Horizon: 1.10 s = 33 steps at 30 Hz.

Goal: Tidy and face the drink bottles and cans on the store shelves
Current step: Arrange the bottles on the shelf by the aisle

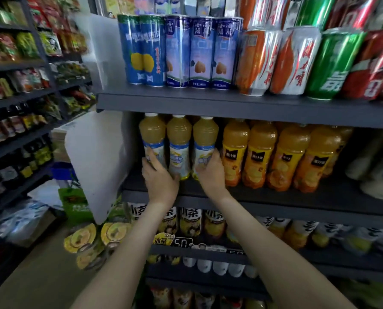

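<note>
Shop; stocked shelves [230,103]; drink cans [199,52]; juice bottles [261,152]

Both bare forearms extend forward and upward from the lower edge of the view, converging slightly toward the wrists. The left hand [160,178] is raised with its back toward the camera, fingers pointing up and curled forward, thumb out to the right. The right hand [211,172] mirrors it, fingers curved leftward in a grasping pose. The hands are near but apart.
</note>
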Tool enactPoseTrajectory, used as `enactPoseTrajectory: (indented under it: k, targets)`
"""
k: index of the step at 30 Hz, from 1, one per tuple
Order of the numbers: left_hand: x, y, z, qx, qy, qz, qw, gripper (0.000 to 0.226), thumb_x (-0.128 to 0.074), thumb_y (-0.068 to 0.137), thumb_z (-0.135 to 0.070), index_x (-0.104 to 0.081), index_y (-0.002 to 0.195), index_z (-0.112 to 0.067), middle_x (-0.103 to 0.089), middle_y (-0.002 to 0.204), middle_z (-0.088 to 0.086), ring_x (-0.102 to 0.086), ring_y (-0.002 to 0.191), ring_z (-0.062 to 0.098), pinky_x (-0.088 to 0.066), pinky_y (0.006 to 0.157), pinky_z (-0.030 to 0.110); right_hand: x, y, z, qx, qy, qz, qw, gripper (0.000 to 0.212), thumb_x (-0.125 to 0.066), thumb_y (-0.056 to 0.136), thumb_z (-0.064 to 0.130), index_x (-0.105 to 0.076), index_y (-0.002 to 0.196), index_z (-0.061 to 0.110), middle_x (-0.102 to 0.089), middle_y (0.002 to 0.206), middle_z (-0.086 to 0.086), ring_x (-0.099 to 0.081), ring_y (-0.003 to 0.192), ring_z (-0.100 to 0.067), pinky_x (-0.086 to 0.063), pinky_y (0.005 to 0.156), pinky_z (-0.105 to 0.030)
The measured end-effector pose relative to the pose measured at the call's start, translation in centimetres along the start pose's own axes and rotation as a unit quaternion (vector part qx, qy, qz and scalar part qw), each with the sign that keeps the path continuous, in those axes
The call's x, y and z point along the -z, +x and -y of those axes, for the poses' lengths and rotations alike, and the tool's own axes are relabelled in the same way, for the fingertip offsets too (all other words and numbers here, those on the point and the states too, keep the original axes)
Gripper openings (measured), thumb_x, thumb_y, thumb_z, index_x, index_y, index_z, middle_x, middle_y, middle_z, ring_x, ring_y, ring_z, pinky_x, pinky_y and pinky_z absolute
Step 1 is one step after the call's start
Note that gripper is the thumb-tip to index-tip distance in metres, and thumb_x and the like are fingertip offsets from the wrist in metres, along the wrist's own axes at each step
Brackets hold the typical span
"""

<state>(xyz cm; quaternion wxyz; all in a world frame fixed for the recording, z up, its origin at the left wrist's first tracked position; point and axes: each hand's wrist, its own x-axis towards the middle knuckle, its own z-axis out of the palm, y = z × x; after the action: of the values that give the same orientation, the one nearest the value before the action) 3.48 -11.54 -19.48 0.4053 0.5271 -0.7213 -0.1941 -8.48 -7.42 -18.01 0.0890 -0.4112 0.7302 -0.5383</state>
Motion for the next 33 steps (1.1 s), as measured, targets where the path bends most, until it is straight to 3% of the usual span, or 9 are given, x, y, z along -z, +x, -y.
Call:
enactPoseTrajectory:
  k: [3, 5, 9, 12, 16, 25, 33]
  targets:
    - [-0.1, -1.4, -0.4, -0.033, 0.001, -0.019, 0.999, 0.095, -0.071, 0.082, -0.014, -0.007, 0.151, -0.006, -0.010, 0.152, 0.029, -0.018, 0.137, 0.046, -0.028, 0.110, 0.052, 0.4, -2.9, -0.4, 0.037, -0.028, 0.007, 0.999, 0.072, -0.061, 0.090, 0.007, -0.019, 0.149, 0.003, -0.035, 0.148, -0.015, -0.036, 0.135, -0.026, -0.034, 0.103, -0.025]
    - [-0.4, -3.4, -1.2, -0.045, -0.044, -0.021, 0.998, 0.077, -0.065, 0.086, -0.008, -0.019, 0.148, -0.010, -0.011, 0.152, 0.024, -0.018, 0.138, 0.041, -0.030, 0.108, 0.045, 1.1, -4.8, -0.6, 0.065, -0.034, 0.016, 0.997, 0.071, -0.059, 0.093, 0.013, -0.017, 0.150, 0.007, -0.031, 0.151, -0.011, -0.032, 0.138, -0.022, -0.033, 0.103, -0.023]
    - [-2.1, -9.1, -2.9, -0.114, -0.123, -0.001, 0.986, 0.053, -0.058, 0.089, -0.002, -0.039, 0.139, -0.008, -0.029, 0.144, 0.019, -0.033, 0.134, 0.033, -0.033, 0.106, 0.034, 4.8, -8.3, -2.4, 0.118, -0.047, 0.037, 0.991, 0.055, -0.055, 0.096, 0.017, -0.032, 0.145, 0.012, -0.040, 0.143, -0.005, -0.037, 0.133, -0.016, -0.037, 0.105, -0.028]
    - [-4.2, -12.9, -4.6, -0.121, -0.122, 0.077, 0.982, 0.040, -0.054, 0.092, -0.003, -0.049, 0.132, -0.007, -0.043, 0.132, 0.016, -0.048, 0.119, 0.030, -0.040, 0.095, 0.030, 9.1, -10.2, -5.3, 0.124, -0.082, 0.059, 0.987, 0.045, -0.052, 0.098, 0.018, -0.040, 0.140, 0.011, -0.047, 0.135, -0.008, -0.045, 0.125, -0.021, -0.043, 0.099, -0.032]
    - [-7.2, -17.0, -9.1, -0.127, -0.105, 0.219, 0.962, 0.036, -0.049, 0.096, -0.011, -0.049, 0.131, -0.017, -0.047, 0.128, 0.006, -0.053, 0.108, 0.021, -0.035, 0.079, 0.018, 15.9, -11.8, -9.8, 0.081, -0.114, 0.063, 0.988, 0.037, -0.048, 0.100, 0.019, -0.047, 0.135, 0.012, -0.051, 0.132, -0.005, -0.049, 0.121, -0.019, -0.045, 0.097, -0.030]
    - [-15.5, -28.3, -24.6, -0.162, -0.135, 0.415, 0.885, 0.035, -0.050, 0.098, -0.022, -0.047, 0.133, -0.022, -0.052, 0.119, -0.007, -0.052, 0.099, 0.006, -0.041, 0.075, 0.015, 38.3, -14.7, -18.8, 0.063, -0.194, 0.036, 0.978, 0.037, -0.050, 0.099, 0.023, -0.049, 0.135, 0.014, -0.053, 0.129, -0.002, -0.051, 0.117, -0.016, -0.046, 0.093, -0.027]
    - [-24.3, -37.2, -37.6, -0.214, -0.063, 0.418, 0.880, 0.034, -0.052, 0.096, -0.030, -0.049, 0.130, -0.024, -0.052, 0.121, -0.004, -0.053, 0.100, 0.010, -0.046, 0.081, 0.025, 57.2, -15.3, -25.9, -0.006, -0.216, -0.038, 0.976, 0.038, -0.054, 0.097, 0.020, -0.049, 0.134, 0.013, -0.054, 0.127, -0.004, -0.053, 0.116, -0.018, -0.043, 0.089, -0.020]
